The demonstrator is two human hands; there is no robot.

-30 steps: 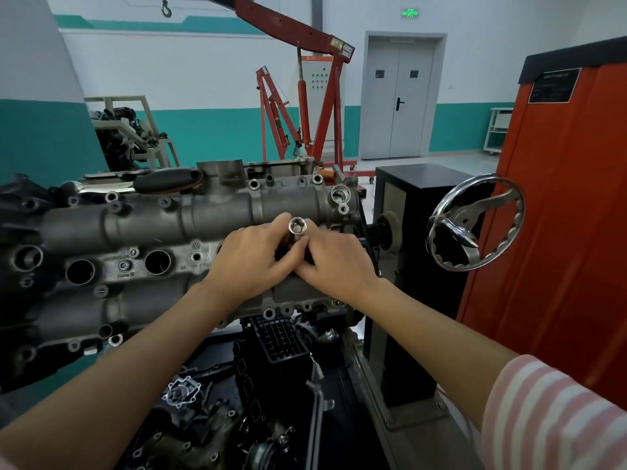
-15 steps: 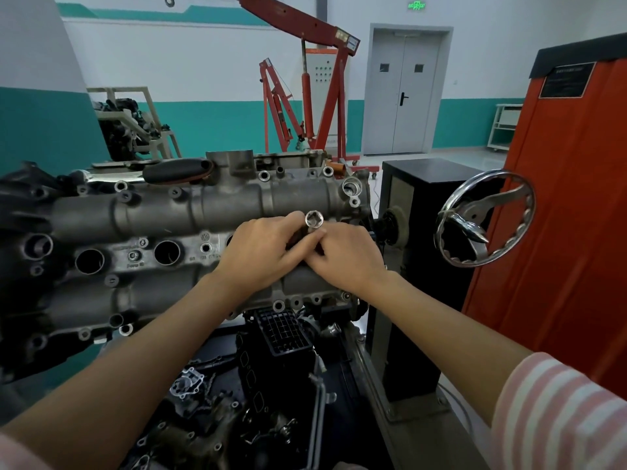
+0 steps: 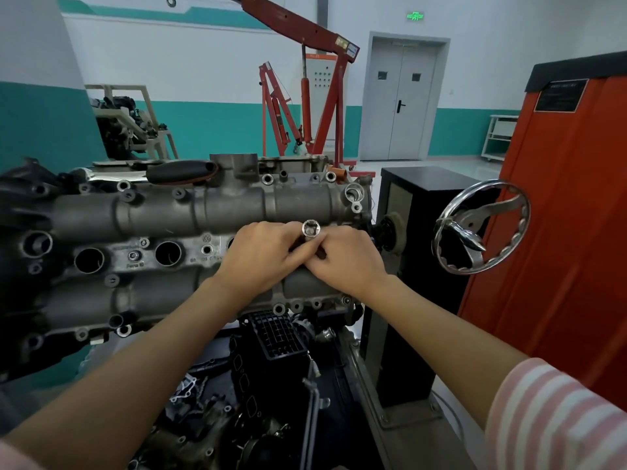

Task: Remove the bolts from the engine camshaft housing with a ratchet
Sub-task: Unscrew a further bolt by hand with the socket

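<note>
The grey cast camshaft housing (image 3: 190,212) lies across the engine stand, with several bolt holes and bolt heads along its edges. Both my hands meet over its right-middle part. My left hand (image 3: 263,254) and my right hand (image 3: 346,257) pinch a shiny socket (image 3: 311,229) between their fingertips. The socket's open end points up toward the camera. Its lower part and whatever it sits on are hidden by my fingers. No ratchet handle shows.
A chrome handwheel (image 3: 480,227) sticks out at the right beside a black stand post (image 3: 410,266). An orange cabinet (image 3: 559,215) fills the far right. A red engine hoist (image 3: 305,96) stands behind. Loose engine parts (image 3: 271,368) lie below the housing.
My hands stay together on the socket over the same spot of the housing. The view has shifted a little, so the engine sits slightly higher and further right in the frame.
</note>
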